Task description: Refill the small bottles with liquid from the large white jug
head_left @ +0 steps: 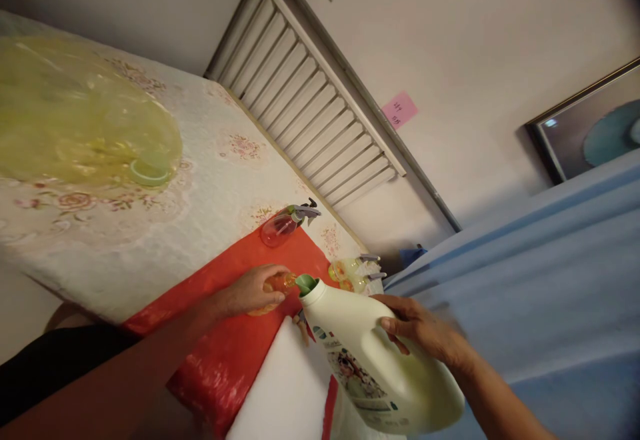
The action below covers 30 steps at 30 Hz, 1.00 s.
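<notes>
My right hand (423,327) is wrapped round the handle of a large pale green detergent jug (373,360), which is tilted with its mouth towards the left. A green spout (306,285) sits in the jug's mouth. My left hand (253,290) grips a small clear bottle with an orange tint (286,281); its neck is right at the spout. Whether liquid is flowing between them is too small to tell. Beneath my left hand lies a red plastic sheet (220,347). Past it, a spray bottle with a grey trigger head (281,227) rests on the sheet.
More spray bottles (353,273) are beyond the jug. A yellow-green plastic bag (90,113) lies on the flowered tablecloth (210,160) to the left. A white block (285,387) stands near me. Behind are a radiator (310,87) and a blue curtain (550,280).
</notes>
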{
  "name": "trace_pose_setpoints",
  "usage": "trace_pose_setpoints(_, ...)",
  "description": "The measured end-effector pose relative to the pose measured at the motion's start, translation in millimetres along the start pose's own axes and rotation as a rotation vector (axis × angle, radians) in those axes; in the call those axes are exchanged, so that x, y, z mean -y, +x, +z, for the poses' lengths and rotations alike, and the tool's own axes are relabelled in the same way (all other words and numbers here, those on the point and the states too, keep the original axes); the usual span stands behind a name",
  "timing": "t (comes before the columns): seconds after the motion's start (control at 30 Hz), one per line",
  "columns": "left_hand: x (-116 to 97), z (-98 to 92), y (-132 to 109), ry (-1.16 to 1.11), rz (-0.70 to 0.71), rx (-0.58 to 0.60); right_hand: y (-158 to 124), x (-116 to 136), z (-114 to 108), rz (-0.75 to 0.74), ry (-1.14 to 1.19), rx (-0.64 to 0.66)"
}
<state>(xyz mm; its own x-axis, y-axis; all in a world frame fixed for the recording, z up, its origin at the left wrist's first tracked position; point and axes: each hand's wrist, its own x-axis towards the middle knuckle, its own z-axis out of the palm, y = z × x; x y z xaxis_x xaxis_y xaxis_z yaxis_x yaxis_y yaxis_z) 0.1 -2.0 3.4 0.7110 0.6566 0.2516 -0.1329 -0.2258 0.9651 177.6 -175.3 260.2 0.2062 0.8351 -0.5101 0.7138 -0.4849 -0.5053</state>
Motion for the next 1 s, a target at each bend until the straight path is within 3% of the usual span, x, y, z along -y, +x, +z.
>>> trace_pose_setpoints(0.33,1.6,-1.6,0.6,-0.025,0.01,0.014,0.6,-8.3,-2.5,-0.008,-0.005,0.002)
trace_pose_setpoints(1.0,5.4,0.1,2.5,-0.029,-0.005,-0.006,-0.5,1.2,-1.1,0.001,-0.021,-0.005)
